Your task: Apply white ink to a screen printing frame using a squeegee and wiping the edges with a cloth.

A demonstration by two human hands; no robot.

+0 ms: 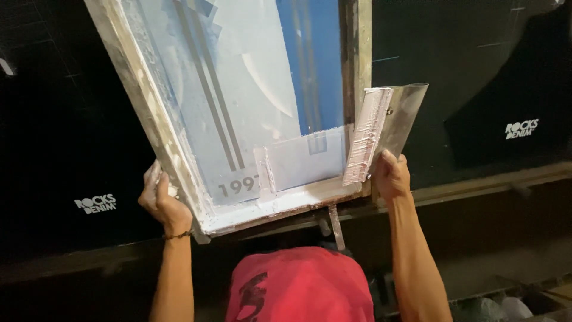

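Both forearms are bare — no sleeves reach into view. The left hand carries a thin dark bracelet at the wrist; its fingers show pale smears (white ink or paste, apparently). The right hand wears nothing. Below, a red shirt with a black printed mark.

The tilted screen frame fills the middle; its paint-caked squeegee blocks the right edge. Dark fabric on the worktop lies open on both sides.
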